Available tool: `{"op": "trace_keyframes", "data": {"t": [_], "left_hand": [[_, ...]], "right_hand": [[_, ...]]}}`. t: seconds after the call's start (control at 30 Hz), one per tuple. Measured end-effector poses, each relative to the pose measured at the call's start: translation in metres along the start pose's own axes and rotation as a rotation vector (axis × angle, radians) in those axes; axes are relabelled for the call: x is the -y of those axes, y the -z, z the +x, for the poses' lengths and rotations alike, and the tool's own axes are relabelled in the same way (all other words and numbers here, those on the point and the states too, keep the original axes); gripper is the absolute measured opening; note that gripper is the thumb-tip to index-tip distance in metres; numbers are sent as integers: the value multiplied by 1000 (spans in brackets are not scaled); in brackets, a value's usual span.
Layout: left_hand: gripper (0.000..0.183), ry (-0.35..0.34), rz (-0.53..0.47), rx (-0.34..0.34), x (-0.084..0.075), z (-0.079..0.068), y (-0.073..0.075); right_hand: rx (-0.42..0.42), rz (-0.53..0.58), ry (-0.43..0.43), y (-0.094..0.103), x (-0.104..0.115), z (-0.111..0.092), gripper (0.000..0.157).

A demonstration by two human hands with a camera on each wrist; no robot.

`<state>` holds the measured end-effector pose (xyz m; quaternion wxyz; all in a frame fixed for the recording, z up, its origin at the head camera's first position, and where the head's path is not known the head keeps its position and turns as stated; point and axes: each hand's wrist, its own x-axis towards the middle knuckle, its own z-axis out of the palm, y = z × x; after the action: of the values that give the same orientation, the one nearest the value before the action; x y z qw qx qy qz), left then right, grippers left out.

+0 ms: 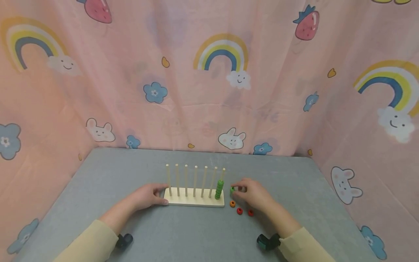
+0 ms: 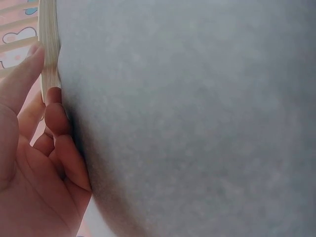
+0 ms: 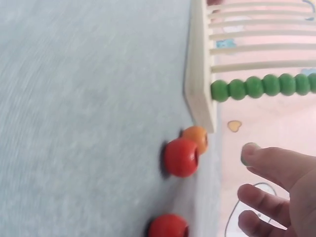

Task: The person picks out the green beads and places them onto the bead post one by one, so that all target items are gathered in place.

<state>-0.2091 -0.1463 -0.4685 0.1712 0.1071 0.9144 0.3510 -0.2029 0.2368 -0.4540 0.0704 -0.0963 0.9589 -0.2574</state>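
Note:
A pale wooden peg rack (image 1: 194, 201) stands on the table with several upright pegs in a row. Green beads (image 1: 219, 190) are stacked on its rightmost peg; the other pegs are bare. My left hand (image 1: 148, 195) grips the rack's left end, thumb at the front corner and fingers behind; the left wrist view shows them against the base's end (image 2: 49, 64). Just right of the rack, my right hand (image 1: 253, 193) pinches a green bead (image 1: 232, 190) at its fingertips. In the right wrist view that bead is mostly hidden behind a fingertip (image 3: 252, 150).
An orange bead (image 1: 232, 203) and two red beads, one nearer the rack (image 1: 239, 211) and one farther right (image 1: 250, 213), lie on the grey table (image 1: 183, 236) below my right hand. A pink patterned curtain (image 1: 183, 120) hangs behind the table and along both sides.

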Motion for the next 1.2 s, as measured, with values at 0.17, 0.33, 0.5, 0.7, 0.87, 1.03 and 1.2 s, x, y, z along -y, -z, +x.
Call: {"op": "trace_keyframes", "data": {"t": [0.17,0.33,0.5,0.7,0.87,1.03,1.2], "left_hand": [[60,-7,-3,-1,1,1,0],[59,-13,-1,-3,1,1,0],[60,-10,2,-6,2,1,-1],[61,-3,7,-7,3,2,-2],[61,-2,4,-7,4,2,-2],[61,0,9,-11,5,2,-2],[61,0,14,-11,5,3,-2]], "right_hand": [[-75,73,-19,6,9,-5,28],[-146,137,-6,15,20,-9,29],[-206,176,13,23,29,-11,28],[-286,209,61,33,41,-17,28],[-326,248,96,37,51,-19,27],[-349,273,112,40,58,-20,26],[-365,305,128,40,64,-19,24]]}}
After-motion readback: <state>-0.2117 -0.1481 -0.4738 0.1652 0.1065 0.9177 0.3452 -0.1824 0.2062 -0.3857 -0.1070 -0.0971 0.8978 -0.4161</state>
